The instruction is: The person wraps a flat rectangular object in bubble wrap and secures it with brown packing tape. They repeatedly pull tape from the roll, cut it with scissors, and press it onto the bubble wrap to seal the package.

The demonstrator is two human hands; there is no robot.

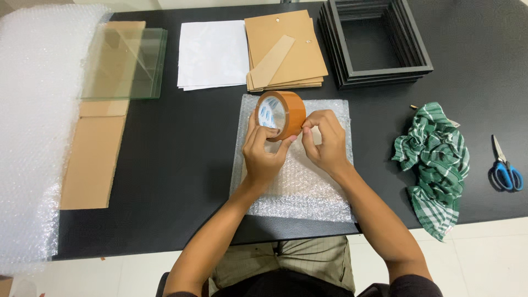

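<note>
Centre of frame: left hand [263,157] grips brown tape roll [281,115], fingers closed round it, held above bubble-wrapped packet [300,187] on black surface [181,165]. Right hand [325,142] fingers pinched at roll's edge. Scissors [505,168] far right, w/ green cloth [434,159] nearby.

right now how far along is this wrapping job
Done: a flat item wrapped in bubble wrap lies on the black table. In hand: the left hand holds a brown tape roll while the right hand picks at its edge. Left: no tape shows on the wrap yet; frames, glass and backing boards sit unpacked.
</note>
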